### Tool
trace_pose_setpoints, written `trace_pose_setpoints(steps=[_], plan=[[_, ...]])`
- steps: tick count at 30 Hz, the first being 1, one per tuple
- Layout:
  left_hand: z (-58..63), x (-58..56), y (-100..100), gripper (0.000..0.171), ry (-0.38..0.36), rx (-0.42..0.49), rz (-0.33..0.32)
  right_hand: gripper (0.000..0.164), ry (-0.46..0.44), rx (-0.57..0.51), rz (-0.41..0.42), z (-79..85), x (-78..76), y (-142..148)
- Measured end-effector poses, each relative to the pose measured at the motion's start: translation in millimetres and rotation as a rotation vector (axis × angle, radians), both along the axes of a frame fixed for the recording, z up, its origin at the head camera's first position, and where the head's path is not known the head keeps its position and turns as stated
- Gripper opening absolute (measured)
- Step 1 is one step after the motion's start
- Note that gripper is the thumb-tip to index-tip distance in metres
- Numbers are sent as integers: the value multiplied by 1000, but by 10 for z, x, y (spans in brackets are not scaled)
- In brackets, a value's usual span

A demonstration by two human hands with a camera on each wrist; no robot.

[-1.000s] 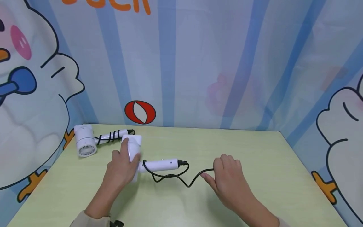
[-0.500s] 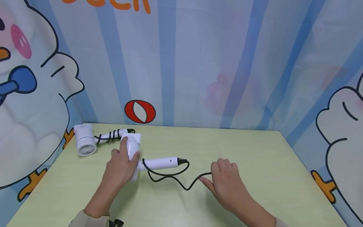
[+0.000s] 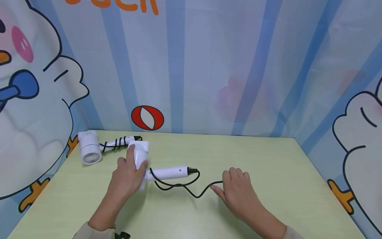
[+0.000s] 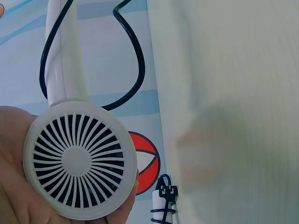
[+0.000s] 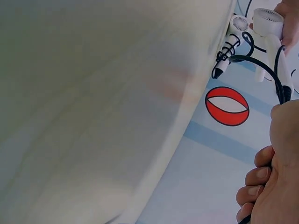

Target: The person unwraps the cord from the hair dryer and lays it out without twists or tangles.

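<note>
My left hand (image 3: pixel 127 176) grips the body of a white hair dryer (image 3: pixel 140 156) over the left part of the table. Its handle (image 3: pixel 168 173) points right, and a black power cord (image 3: pixel 198 196) runs from the handle's end in a loose loop. In the left wrist view the round slotted grille (image 4: pixel 77 161) faces the camera, with fingers around its rim. My right hand (image 3: pixel 238 192) holds the cord in curled fingers, right of the handle. The right wrist view shows the cord entering the fist by the thumb (image 5: pixel 285 123) and coming out below.
A second white hair dryer (image 3: pixel 90 149) lies at the table's back left corner, its cord (image 3: pixel 119 142) wound around the handle. Behind the pale table (image 3: pixel 268 166) hangs a blue striped backdrop (image 3: pixel 203 66) with cartoon birds.
Over the last second my right hand has shifted slightly down and left with the cord. The cord's loop near the handle has loosened a little. My left hand stays almost still.
</note>
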State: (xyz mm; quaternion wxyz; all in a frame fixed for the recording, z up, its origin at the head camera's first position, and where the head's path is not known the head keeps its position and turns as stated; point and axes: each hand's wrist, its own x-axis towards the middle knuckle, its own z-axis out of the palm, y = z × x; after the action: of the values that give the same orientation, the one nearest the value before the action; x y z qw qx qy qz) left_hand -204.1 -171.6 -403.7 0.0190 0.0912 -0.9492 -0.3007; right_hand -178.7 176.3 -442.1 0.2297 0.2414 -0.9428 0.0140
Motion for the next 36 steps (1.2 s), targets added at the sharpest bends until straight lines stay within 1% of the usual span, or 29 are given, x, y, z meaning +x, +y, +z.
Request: trace_pose_setpoints(steps=[6,8,18,26,36], plan=[[20,23,13,80,-5,6,-6,54,57,-2,22,-52,-78,28],[24,29,16,80,-5,7,-9,54,60,2,21,-60,-104,35],[18,28,19,80,-11,9,-13,54,39,32,-11,-88,-215,65],[35,33,18,81,-9,8,-25,52,2,51,-57,-40,-271,68],[31,59,11,80,-16,4,-31,51,8,52,-85,17,-343,99]])
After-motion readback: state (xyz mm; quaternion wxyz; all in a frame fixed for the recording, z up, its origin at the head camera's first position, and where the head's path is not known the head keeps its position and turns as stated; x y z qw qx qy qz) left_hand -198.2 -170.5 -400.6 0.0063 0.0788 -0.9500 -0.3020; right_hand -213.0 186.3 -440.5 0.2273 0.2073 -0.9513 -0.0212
